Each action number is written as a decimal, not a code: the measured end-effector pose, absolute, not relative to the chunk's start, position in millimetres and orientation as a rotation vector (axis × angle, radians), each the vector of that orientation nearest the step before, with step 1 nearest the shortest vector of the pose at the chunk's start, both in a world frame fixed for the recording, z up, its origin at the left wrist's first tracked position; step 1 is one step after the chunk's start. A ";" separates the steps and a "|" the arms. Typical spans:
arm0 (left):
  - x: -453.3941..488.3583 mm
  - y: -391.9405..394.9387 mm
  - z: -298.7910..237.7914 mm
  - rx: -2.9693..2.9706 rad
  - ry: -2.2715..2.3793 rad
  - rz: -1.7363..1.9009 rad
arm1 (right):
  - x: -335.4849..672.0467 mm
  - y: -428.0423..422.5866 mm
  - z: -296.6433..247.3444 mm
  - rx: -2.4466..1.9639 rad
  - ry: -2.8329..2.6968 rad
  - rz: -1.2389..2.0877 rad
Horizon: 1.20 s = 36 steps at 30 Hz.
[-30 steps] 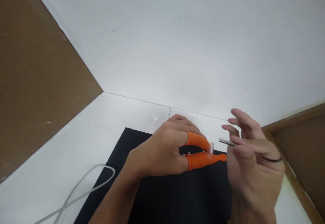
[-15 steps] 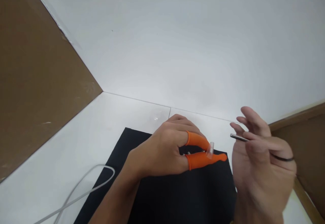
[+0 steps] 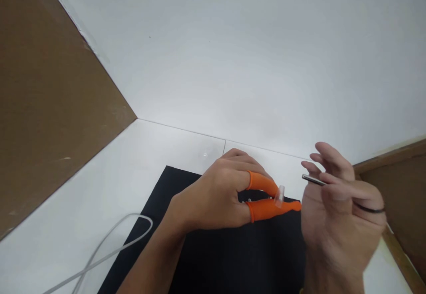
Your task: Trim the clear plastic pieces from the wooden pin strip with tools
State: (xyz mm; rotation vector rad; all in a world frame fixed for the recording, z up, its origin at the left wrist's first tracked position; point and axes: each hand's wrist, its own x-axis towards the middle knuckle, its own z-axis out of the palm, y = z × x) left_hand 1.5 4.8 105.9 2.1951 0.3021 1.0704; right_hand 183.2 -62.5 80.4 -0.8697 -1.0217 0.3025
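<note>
My left hand (image 3: 219, 192) is over the black mat, orange finger cots (image 3: 266, 209) on its thumb and index finger. Between those two fingertips it pinches a short clear plastic tube (image 3: 280, 195), tilted nearly upright. To the right, my right hand (image 3: 346, 214) is raised, palm turned inward. Its thumb and index finger grip a slim metal rod-like tool (image 3: 311, 179) whose tip points left towards the tube, apart from it. A dark, curved rear part shows behind the fingers; the tool's exact kind is unclear. Small light bits, too small to name, show beneath my left hand.
A black mat (image 3: 239, 258) lies on the white table (image 3: 179, 145). A grey-white cable (image 3: 109, 256) loops across the mat's left edge. Brown boards (image 3: 60, 107) stand at the left and right, and a white panel (image 3: 253, 63) rises at the back. A small clear piece (image 3: 205, 154) lies beyond the mat.
The view has shifted slightly. My left hand with the tube appears a little farther right, and my right hand's wrist a little farther left. Both grips are unchanged.
</note>
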 end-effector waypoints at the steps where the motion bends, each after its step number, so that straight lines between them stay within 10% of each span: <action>1: 2.6 5.2 105.7 2.195 0.303 1.069 | 185.5 -64.5 80.1 -0.853 -1.068 0.327; 36: 2.6 5.4 102.1 2.196 0.314 1.076 | 185.7 -75.8 82.4 -0.827 -1.261 0.411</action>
